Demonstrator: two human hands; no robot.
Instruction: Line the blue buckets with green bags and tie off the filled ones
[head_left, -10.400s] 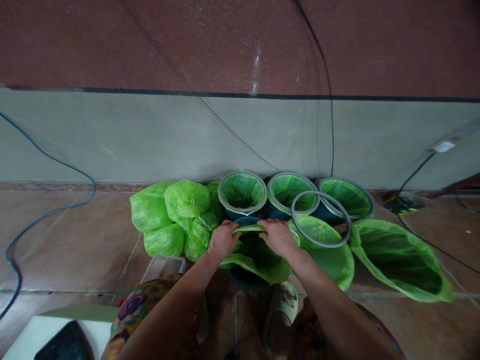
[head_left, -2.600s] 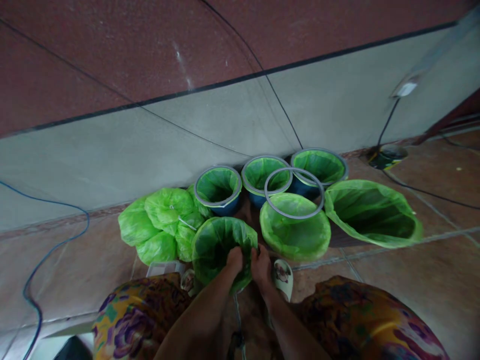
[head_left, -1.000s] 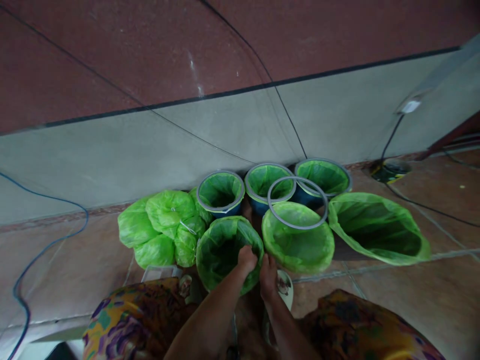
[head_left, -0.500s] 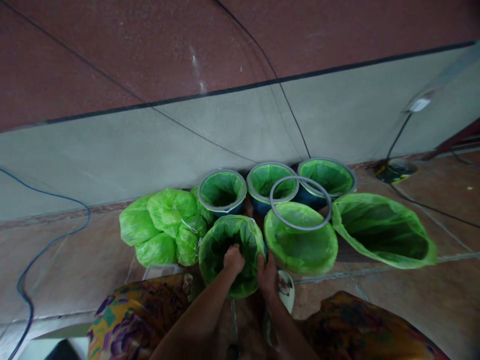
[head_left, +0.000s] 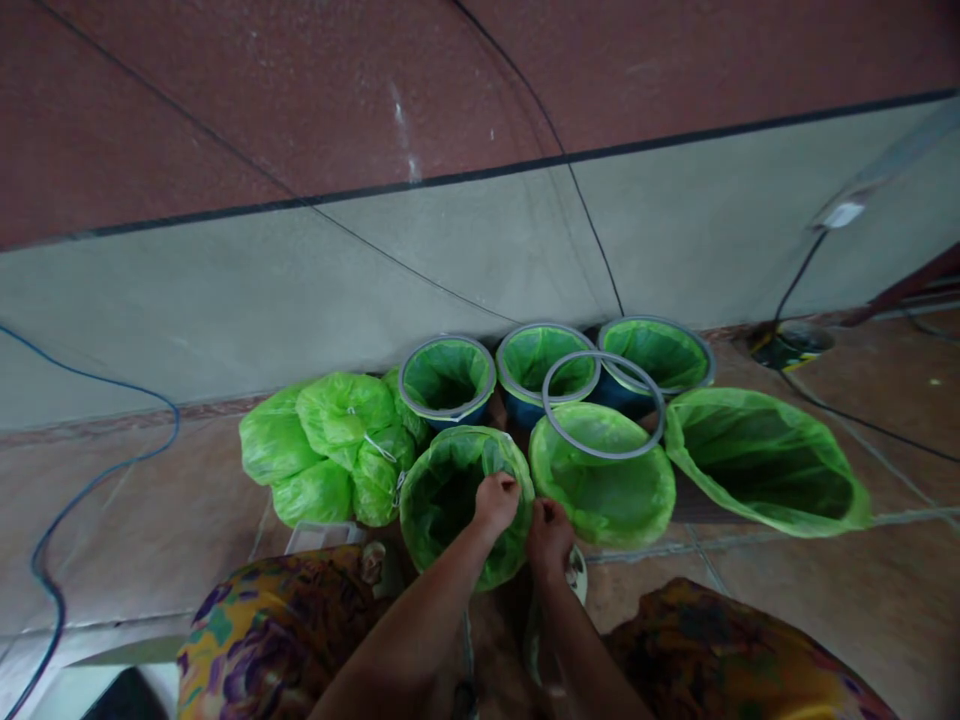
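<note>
A bin lined with a thin green plastic bag stands on the floor between my knees. My left hand is closed, its fingers pinching the green bin liner at the inner right side of the opening. Just right of it, my right hand is closed at the outer edge of the same liner, by the rim. The two hands are a short gap apart. Beside them stands another green-lined bin, with a loose grey ring resting slanted across its back edge.
Along the wall stand three green-lined bins with grey rings: a left one, a middle one and a right one. A wide green bag gapes at the right. Several stuffed green bags sit left. A blue cable crosses the floor.
My left hand has risen from deep in the bin and moved right to the liner's edge. My right hand's fingers have closed and shifted slightly right along the rim.
</note>
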